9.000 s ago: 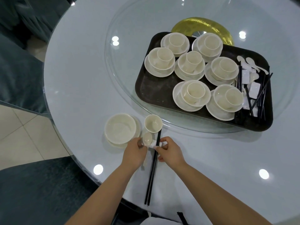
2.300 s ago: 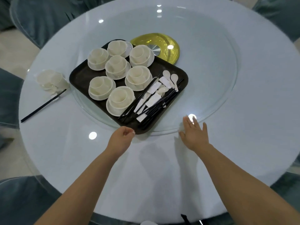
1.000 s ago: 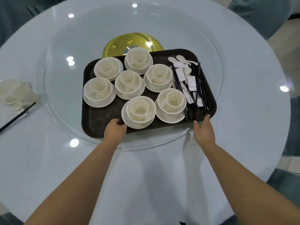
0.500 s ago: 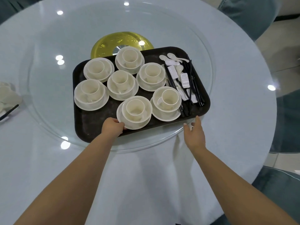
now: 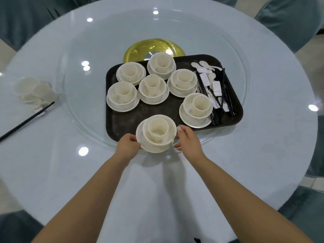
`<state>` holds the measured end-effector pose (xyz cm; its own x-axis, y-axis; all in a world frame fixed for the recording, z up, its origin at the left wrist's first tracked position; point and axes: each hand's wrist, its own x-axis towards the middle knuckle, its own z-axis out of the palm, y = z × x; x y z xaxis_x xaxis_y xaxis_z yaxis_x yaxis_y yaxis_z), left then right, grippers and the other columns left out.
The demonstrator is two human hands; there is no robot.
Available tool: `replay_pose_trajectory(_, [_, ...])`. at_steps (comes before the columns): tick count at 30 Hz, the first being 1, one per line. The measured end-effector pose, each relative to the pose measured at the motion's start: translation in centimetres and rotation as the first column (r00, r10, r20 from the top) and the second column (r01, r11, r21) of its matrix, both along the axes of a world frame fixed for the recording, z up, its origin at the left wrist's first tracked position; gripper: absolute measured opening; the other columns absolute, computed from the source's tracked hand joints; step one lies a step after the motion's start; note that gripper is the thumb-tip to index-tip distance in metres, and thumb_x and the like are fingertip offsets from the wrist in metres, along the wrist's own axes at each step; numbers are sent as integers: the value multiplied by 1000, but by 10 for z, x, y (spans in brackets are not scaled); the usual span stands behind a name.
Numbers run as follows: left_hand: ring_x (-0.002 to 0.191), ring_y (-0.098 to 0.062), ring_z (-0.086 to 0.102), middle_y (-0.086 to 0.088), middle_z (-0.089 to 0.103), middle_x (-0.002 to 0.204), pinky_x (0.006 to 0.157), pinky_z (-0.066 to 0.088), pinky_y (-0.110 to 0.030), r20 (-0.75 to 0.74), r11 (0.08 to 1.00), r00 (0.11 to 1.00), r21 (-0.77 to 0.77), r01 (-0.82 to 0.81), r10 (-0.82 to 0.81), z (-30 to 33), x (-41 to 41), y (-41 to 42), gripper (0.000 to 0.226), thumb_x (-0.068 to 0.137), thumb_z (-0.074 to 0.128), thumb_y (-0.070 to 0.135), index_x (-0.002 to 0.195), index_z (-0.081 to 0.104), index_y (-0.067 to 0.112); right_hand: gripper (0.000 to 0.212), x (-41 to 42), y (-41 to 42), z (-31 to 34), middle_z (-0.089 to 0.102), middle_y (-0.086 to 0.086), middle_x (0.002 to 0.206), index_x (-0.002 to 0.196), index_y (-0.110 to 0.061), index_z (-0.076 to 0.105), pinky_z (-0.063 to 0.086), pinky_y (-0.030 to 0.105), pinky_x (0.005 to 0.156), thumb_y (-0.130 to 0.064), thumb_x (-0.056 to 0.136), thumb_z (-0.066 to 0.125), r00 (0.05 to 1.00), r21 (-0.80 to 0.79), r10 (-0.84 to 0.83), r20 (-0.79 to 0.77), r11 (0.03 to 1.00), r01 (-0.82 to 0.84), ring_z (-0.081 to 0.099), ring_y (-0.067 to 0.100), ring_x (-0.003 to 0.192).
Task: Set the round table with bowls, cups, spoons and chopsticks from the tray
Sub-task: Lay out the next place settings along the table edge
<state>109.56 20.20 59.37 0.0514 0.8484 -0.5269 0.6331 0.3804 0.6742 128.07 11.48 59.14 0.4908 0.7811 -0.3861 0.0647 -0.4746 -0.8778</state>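
Observation:
A dark tray [image 5: 126,120] sits on the glass turntable and carries several cream stacks of plate, bowl and cup, plus white spoons [image 5: 204,64], white rests and black chopsticks [image 5: 226,95] at its right side. One stack, the bowl set [image 5: 157,134], hangs over the tray's near edge. My left hand [image 5: 128,145] grips its plate rim on the left. My right hand [image 5: 188,140] touches the rim on the right with fingers spread.
A finished place setting [image 5: 33,92] with a black chopstick pair [image 5: 26,120] lies at the table's left edge. A gold hub [image 5: 140,49] shows behind the tray. Blue-grey chairs [image 5: 289,20] ring the white round table [image 5: 175,181].
Both hands left the tray's near edge and closed on the nearest bowl set, which has come forward off its spot to the tray's rim.

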Motion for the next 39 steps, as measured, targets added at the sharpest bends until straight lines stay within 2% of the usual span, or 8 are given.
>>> replay_pose_trajectory(5, [72, -5, 56, 5, 62, 82, 56, 40, -21, 14, 999, 999, 18, -46, 46, 0, -42, -26, 17, 83, 62, 3, 95, 57, 14, 14, -36, 1, -1, 61, -18, 93, 109, -34, 54, 60, 37, 77, -27, 98, 49, 988, -20, 153, 2, 988, -153, 65, 11, 85])
replay_pose_trajectory(8, [70, -5, 57, 6, 63, 77, 57, 40, -23, -3, 996, 996, 6, -87, 88, -5, -73, -42, 15, 85, 60, 4, 90, 56, 17, 21, -61, -5, -8, 64, -10, 98, 114, -33, 55, 60, 31, 72, -23, 96, 52, 971, -65, 238, 8, 969, -237, 65, 13, 89])
replay_pose_trajectory(13, [89, -20, 58, -2, 62, 93, 70, 43, -30, -42, 989, 991, -69, -131, 128, -18, -124, -65, 20, 82, 59, 3, 99, 58, 14, 30, -106, -13, -19, 64, -6, 97, 123, -30, 52, 60, 35, 79, -20, 95, 54, 925, -183, 377, 46, 914, -363, 65, 14, 85])
replay_pose_trajectory(17, [79, -14, 60, 0, 66, 84, 63, 44, -27, -34, 976, 980, -90, -200, 198, -27, -155, -75, 19, 83, 59, 1, 99, 59, 12, 40, -133, -14, -26, 66, 0, 87, 132, -28, 48, 58, 41, 82, -14, 95, 52, 894, -270, 444, 52, 869, -416, 67, 15, 79])
replay_pose_trajectory(20, [70, -13, 60, -2, 66, 83, 62, 46, -28, -30, 959, 962, -83, -271, 270, -32, -173, -75, 18, 85, 60, 2, 100, 59, 11, 44, -149, -13, -26, 67, 2, 89, 137, -27, 44, 57, 39, 81, -16, 95, 50, 870, -301, 492, 29, 834, -462, 68, 18, 80])
replay_pose_trajectory(27, [88, -27, 64, -8, 64, 96, 79, 53, -39, 37, 939, 940, -73, -337, 340, -37, -205, -59, 30, 87, 56, 4, 116, 56, 13, 52, -181, -3, -22, 64, -5, 104, 142, -29, 40, 54, 35, 81, -20, 92, 50, 816, -314, 578, -11, 773, -551, 65, 19, 94])
replay_pose_trajectory(33, [96, -20, 58, -2, 62, 108, 74, 44, -26, 126, 936, 927, -25, -352, 352, -36, -215, -37, 37, 87, 55, 5, 123, 53, 14, 60, -196, 7, -19, 59, -6, 114, 146, -30, 35, 52, 36, 91, -21, 89, 52, 785, -299, 618, -40, 743, -599, 62, 18, 103])
replay_pose_trajectory(39, [103, -20, 57, -2, 62, 114, 83, 42, -29, 165, 926, 911, -57, -373, 377, -37, -221, -18, 41, 86, 50, 0, 125, 56, 14, 54, -201, 19, -16, 54, -6, 120, 142, -28, 40, 45, 28, 83, -31, 90, 56, 741, -350, 653, 156, 738, -577, 57, 19, 110])
